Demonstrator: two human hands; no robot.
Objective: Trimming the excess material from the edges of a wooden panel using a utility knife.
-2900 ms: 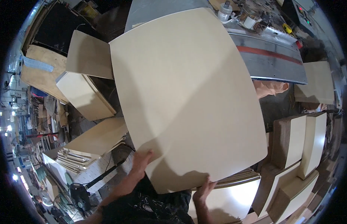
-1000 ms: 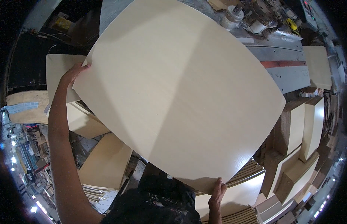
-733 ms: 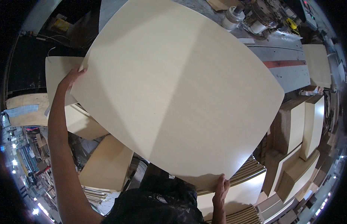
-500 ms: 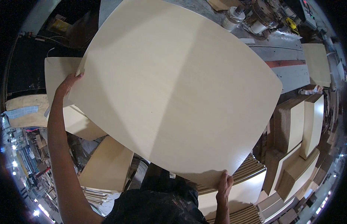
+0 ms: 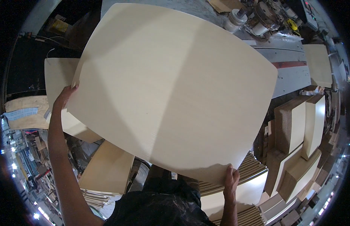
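Note:
A large, pale cream wooden board (image 5: 171, 90) with rounded corners spreads across the middle of the view in front of me. My left hand (image 5: 66, 95) grips its left edge, thumb on the upper face and fingers hidden beneath. At the near right corner my right hand (image 5: 231, 179) is closed on the edge, thumb on top. The board hides much of the grey metal worktable (image 5: 289, 79) beyond it. Behind my left hand stands another pale board (image 5: 58, 71).
Stacked boards (image 5: 235, 188) lie at my right side, with thicker stacks of pale panels (image 5: 295, 124) farther right. A tan board pile (image 5: 107, 165) sits at my left. On the far table stand a white container (image 5: 235, 19) and a round dark metal part (image 5: 263, 17).
The board has shifted slightly toward me and to the left, and its far left corner now shows. My left hand has come lower; my right hand has moved slightly right and up.

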